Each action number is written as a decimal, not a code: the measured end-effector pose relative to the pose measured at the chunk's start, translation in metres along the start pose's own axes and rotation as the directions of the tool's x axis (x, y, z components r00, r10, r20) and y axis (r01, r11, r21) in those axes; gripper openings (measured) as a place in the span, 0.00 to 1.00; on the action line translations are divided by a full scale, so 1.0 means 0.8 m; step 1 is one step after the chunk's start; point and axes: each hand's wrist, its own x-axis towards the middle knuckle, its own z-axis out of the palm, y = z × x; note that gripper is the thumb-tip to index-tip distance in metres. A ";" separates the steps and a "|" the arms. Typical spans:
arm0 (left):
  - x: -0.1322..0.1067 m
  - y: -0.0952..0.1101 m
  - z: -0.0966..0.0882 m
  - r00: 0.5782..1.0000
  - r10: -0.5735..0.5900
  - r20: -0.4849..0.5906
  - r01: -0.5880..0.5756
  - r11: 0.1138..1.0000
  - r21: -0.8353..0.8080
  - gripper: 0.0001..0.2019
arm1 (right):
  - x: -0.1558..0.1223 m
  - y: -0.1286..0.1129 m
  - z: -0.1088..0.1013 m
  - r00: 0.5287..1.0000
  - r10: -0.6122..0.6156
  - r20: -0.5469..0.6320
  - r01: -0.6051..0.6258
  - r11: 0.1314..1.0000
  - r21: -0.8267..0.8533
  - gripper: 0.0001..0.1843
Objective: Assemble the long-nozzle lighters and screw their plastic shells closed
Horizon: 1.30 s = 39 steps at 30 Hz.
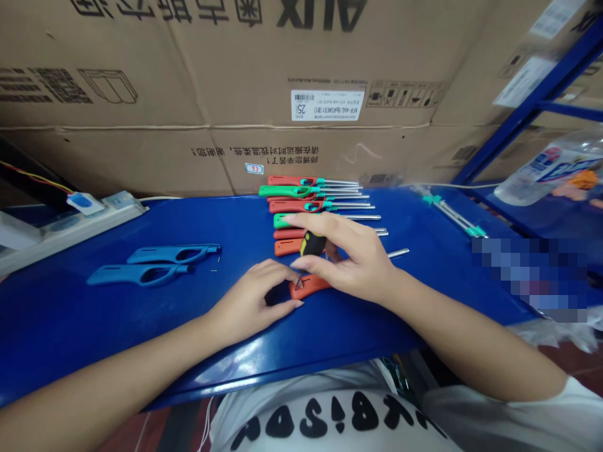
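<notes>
My right hand [355,257] is wrapped round the black and yellow handle of a short screwdriver [311,245]. The screwdriver's tip meets the body of an orange long-nosed lighter [311,287] on the table. Thumb and index finger of my left hand [257,301] grip the butt end of that lighter, close to the tip. Part of the lighter is hidden under my right hand; a metal tube [399,253] shows beyond it. Behind my hands lie several red, orange and green lighters [287,206] in a row, their metal tubes pointing right.
Two blue lighter shells [141,274] lie left on the blue table [117,326], with tiny screws [218,258] beside them. A power strip [94,223] is at the far left. Metal tubes with teal fittings [452,213] and a plastic bottle [541,166] are right. Cardboard [164,113] stands behind.
</notes>
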 end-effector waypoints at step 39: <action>-0.002 0.001 -0.002 1.000 0.012 -0.015 -0.012 1.000 0.028 0.10 | 0.002 -0.010 -0.014 0.987 -0.080 0.139 0.096 0.989 -0.110 0.16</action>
